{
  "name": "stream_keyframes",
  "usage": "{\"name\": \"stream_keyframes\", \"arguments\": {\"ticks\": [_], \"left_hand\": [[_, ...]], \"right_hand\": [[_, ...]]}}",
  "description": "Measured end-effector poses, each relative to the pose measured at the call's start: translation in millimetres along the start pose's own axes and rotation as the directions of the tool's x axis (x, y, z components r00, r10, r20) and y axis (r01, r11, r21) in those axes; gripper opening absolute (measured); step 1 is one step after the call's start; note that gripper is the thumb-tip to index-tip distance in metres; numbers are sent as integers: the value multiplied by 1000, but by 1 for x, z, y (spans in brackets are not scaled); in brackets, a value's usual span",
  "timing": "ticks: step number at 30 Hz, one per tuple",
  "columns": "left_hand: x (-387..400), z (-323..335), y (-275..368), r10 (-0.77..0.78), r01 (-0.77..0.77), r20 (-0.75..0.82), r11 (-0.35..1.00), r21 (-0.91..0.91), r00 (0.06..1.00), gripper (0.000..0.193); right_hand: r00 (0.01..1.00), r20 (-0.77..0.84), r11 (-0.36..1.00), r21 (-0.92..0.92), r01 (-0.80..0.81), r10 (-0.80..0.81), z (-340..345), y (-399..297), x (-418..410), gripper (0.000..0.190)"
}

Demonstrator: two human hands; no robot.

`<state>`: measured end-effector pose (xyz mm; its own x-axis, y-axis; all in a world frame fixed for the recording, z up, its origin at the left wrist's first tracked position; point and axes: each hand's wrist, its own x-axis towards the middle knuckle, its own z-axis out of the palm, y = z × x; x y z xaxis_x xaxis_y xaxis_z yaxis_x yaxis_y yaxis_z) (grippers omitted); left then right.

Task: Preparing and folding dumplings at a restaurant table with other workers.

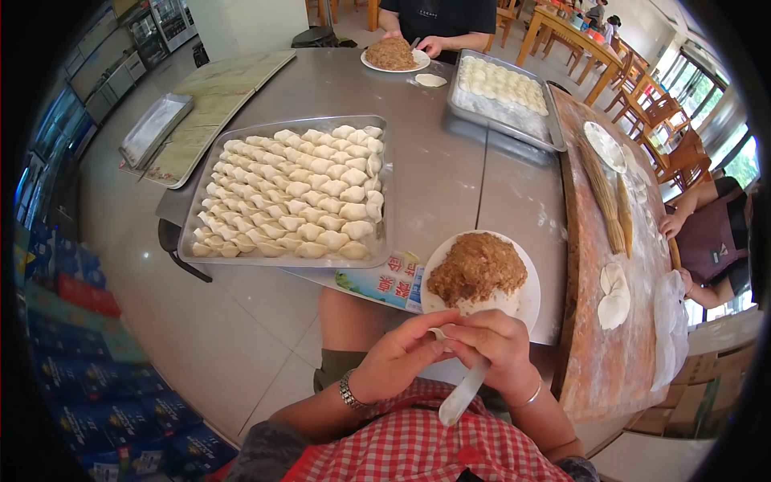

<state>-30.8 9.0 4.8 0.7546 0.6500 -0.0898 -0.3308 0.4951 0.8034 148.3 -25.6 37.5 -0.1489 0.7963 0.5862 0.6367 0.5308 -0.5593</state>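
Note:
My left hand (406,349) and my right hand (494,346) meet close to my apron, their fingers pinching a dumpling (438,333) that they mostly cover. Tucked in my right hand is a pale flat spatula (464,394), its rounded end slanting down towards the apron. Just beyond my hands lies a white plate (530,295) with a mound of brown minced filling (479,268). On my left, a large metal tray (289,262) carries dense rows of shaped dumplings (295,190).
A floured wooden board (587,367) on the right bears dough (614,295) and a bundle of sticks (602,187); a person's hands (674,226) work there. Another tray (512,129) of dumplings stands farther back. Across the table, a person sits behind a plate of filling (391,54).

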Motion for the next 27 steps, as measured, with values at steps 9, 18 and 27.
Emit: {"name": "stream_keyframes", "arguments": {"ticks": [9,18,27], "left_hand": [[-1,-42,29,260,-195,-3,728,657,966,31],[55,-117,75,524,-136,-103,399,907,846,20],[71,-131,87,501,-131,183,-138,982,846,26]], "right_hand": [[968,232,994,20,-107,100,-2,-2,16,41],[935,-84,933,-84,-350,344,-37,10,7,37],[898,-119,888,-137,-438,424,-50,15,-4,33]]}}
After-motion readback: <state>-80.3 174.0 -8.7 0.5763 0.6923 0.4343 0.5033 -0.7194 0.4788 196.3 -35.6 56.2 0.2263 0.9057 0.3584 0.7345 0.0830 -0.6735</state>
